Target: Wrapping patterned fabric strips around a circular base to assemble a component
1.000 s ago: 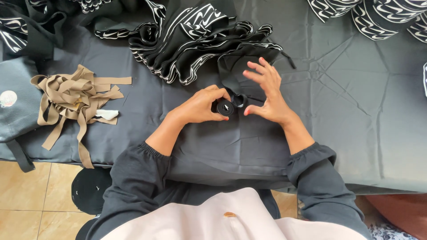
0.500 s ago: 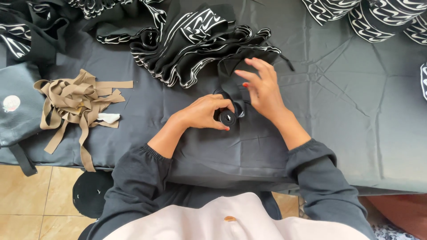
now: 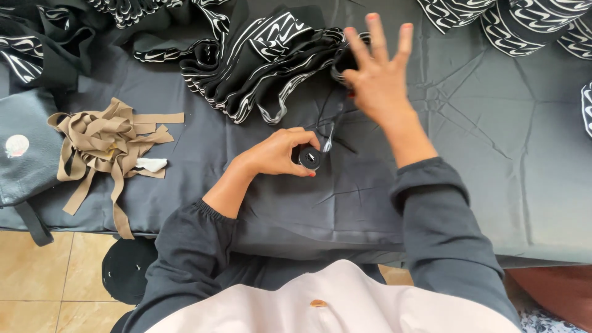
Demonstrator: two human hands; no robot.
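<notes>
Two hands at work on a dark grey cloth-covered table (image 3: 493, 154). The change over the last second: the right hand (image 3: 377, 80) has left the small black disc (image 3: 309, 158) where both hands were pinching together, and now reaches up the table to the heap of black-and-white patterned trim (image 3: 259, 55). Its fingers are spread wide, thumb tucked against a dark end of the trim; whether it grips anything yet I cannot tell. The left hand (image 3: 277, 153) has stayed put, fingers curled narrow around the disc, pressing it to the cloth near the table's front middle. A thin black cord (image 3: 333, 120) runs from the disc up toward the right hand.

Reading: the joint fiddling at the disc looks finished, or paused; the work seems to shift to fetching or pulling more trim while the disc is held as anchor.

Packages, labels, signs:
- Left edge: a dark grey bag (image 3: 24, 154) with a small round pale patch on it, strap hanging off the table.
- Beside it: a loose tangle of tan straps (image 3: 108, 139), with a small white tag (image 3: 151, 164) lying at its right side.
- Top right corner: rolls of the same patterned band (image 3: 524, 21), stacked close.
- Floor, lower left: a round black piece (image 3: 126, 270) on tan tiles.

No signs in view.
</notes>
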